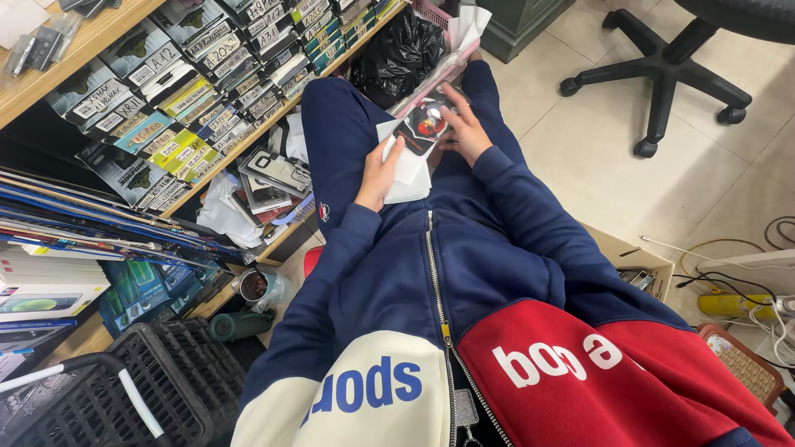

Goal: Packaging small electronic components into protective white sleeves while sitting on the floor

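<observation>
The person sits with a stack of white cards [410, 170] on the lap, seen from above over a navy, cream and red zip jacket [464, 331]. The left hand [379, 172] rests on the left edge of the stack, fingers curled together against it, thumb on top. The right hand [465, 126] lies just to the right and a little farther off, fingers spread and bent around a small dark packet [426, 126] with a red and black print, which sits on the far end of the stack. Both hands touch what they hold; the packet lies between them, nearer the right one.

Beyond the hands a pink basket [431, 12] holds a black plastic bag [397, 51] and some white paper [469, 23]. To the left runs a wooden shelf [99, 33], and below it rows of flat packets [207, 58] with handwritten labels stand packed on edge. Nearer, phone cases [277, 170] lie loose on a lower shelf, and thin flat boxes [74, 219] are stacked at the left edge. A black crate [141, 389] stands at the near left, with a small cup [253, 285] beside it.

On the right the tiled floor [596, 141] carries the black base of an office chair [662, 70] at the far side, an open cardboard box [638, 261] just beside the person's right arm, and a yellow power strip [733, 305] with tangled cables near the right edge.
</observation>
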